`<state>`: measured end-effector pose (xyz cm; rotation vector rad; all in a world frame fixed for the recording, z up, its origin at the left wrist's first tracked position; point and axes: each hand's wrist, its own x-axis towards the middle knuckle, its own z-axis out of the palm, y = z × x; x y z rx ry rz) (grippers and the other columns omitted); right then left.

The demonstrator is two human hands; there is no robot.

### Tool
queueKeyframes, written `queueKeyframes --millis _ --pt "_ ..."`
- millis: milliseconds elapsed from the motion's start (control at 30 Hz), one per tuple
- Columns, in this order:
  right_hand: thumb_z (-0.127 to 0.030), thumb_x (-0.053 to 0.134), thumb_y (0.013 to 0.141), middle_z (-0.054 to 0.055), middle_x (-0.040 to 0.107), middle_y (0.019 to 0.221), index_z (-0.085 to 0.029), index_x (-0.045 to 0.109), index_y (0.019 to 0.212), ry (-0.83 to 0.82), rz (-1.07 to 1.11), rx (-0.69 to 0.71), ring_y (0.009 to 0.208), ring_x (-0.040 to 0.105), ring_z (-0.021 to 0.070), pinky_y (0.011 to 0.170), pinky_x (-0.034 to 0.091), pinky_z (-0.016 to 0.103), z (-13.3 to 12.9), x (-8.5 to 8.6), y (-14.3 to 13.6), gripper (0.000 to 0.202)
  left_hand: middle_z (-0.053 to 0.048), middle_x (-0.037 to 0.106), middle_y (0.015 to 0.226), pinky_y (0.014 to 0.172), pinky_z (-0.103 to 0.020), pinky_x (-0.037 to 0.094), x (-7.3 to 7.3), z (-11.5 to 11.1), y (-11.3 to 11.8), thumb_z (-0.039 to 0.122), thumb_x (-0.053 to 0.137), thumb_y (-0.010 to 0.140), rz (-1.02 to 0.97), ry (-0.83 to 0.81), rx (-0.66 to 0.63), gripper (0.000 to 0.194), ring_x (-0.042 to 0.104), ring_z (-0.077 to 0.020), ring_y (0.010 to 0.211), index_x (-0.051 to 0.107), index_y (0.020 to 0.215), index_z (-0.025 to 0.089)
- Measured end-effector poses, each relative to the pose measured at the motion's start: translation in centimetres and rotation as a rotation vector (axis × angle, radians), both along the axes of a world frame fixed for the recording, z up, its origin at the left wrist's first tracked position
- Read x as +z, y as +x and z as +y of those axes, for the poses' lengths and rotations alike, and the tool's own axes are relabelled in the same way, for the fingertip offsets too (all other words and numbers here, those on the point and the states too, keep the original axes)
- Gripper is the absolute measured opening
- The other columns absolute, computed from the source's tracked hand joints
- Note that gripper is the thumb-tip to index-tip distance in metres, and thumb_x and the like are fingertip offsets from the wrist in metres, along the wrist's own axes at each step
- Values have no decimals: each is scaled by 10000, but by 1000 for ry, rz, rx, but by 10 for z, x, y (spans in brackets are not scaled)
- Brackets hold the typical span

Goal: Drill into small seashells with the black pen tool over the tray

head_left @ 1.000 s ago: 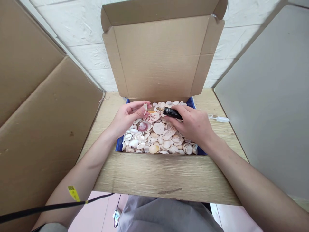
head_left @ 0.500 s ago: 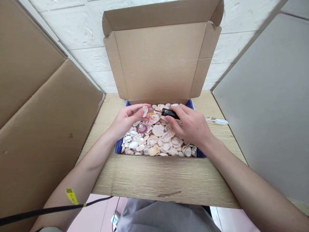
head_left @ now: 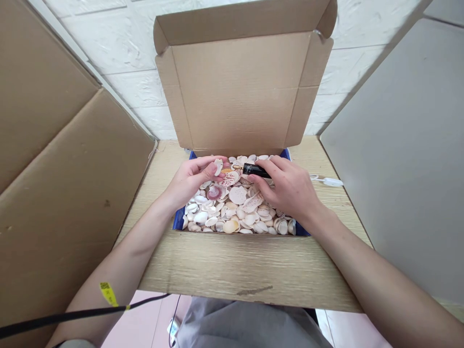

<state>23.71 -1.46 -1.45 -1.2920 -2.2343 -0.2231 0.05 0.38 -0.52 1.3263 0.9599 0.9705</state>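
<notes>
My left hand (head_left: 201, 174) pinches a small white seashell (head_left: 218, 167) between thumb and fingers, held above the left part of a box of shells. Across from it, my right hand (head_left: 288, 183) is closed around a black mini drill (head_left: 255, 170). The drill's brass-coloured chuck (head_left: 238, 167) points left at the shell, with a gap between chuck and shell; the thin bit is hard to make out. Below both hands lie many loose shells (head_left: 238, 195), mostly white, with a purple one (head_left: 214, 193) and a yellowish one (head_left: 230, 226) among them.
The open cardboard lid (head_left: 239, 92) stands upright behind the shells, near a white wall. A white inline switch (head_left: 332, 182) on a cable lies right of the box. Cardboard (head_left: 72, 193) rises on the left, a grey panel (head_left: 406, 159) on the right. A black cable (head_left: 65, 317) crosses my left forearm.
The drill has shifted very slightly right, and its bit shows less clearly near the shell. My left hand keeps the shell in almost the same place.
</notes>
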Motion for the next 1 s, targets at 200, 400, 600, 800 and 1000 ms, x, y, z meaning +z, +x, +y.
queueKeyframes --millis 200,400,600,800,1000 --pt "-433 471 963 80 676 882 -144 657 1039 50 35 5 779 598 195 665 418 301 0 0 0 352 -120 702 1197 806 -312 561 -1 0 -1 447 712 821 8 -2 -1 412 692 -180 826 724 1132 176" --pt "-415 499 953 68 665 848 -133 666 1051 76 43 21 756 589 191 645 417 307 0 -2 1 342 -112 718 1160 789 -303 561 0 1 -2 445 714 822 3 -9 -28 387 691 -169 796 737 1104 181" --pt "-370 558 920 94 653 907 -164 666 1086 106 101 0 819 567 220 729 455 356 2 -2 2 286 -108 737 1092 786 -299 562 -3 2 -3 452 701 832 9 -6 -55 358 690 -176 816 754 1066 186" --pt "-295 592 901 93 639 950 -227 674 1063 229 169 -8 889 553 238 768 465 403 1 0 4 193 -108 755 1020 754 -298 574 -3 1 -6 459 696 835 41 -58 -119 345 717 -191 821 761 1044 194" --pt "-303 585 906 92 633 925 -200 683 1019 167 167 -4 850 576 218 723 473 357 2 -1 4 182 -106 762 1017 742 -283 580 -2 1 -6 456 707 827 73 -47 -129 358 728 -191 816 752 1072 199"
